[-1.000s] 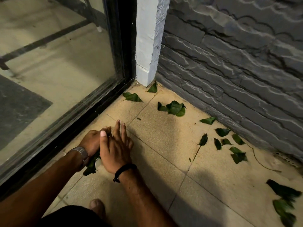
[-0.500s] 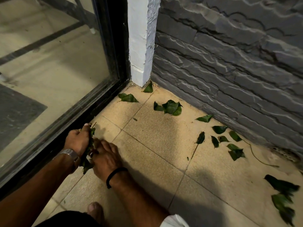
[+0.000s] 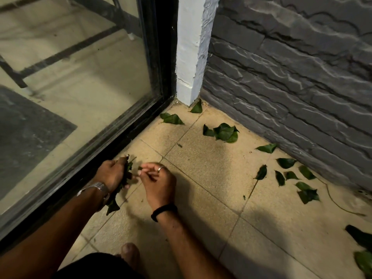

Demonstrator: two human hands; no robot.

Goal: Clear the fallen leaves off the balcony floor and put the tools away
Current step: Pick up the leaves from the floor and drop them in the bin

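Stone wall [image 3: 291, 77] and glass door [image 3: 70, 77] meet beyond the grip. Tiled floor [image 3: 201, 188] below. Loose leaves [image 3: 223, 132] scattered ahead and right of the grip, along the wall. Left hand [image 3: 112, 174] grip curled round a leaf bunch [image 3: 125, 176]. Right hand [image 3: 159, 182] just beside it, fingers curled; whether they pinch a scrap, cannot tell.

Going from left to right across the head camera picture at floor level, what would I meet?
Glass door → left hand gripping a bunch of leaves → right hand → cluster of leaves → scattered leaves by the grey stone wall → leaves at the right edge.
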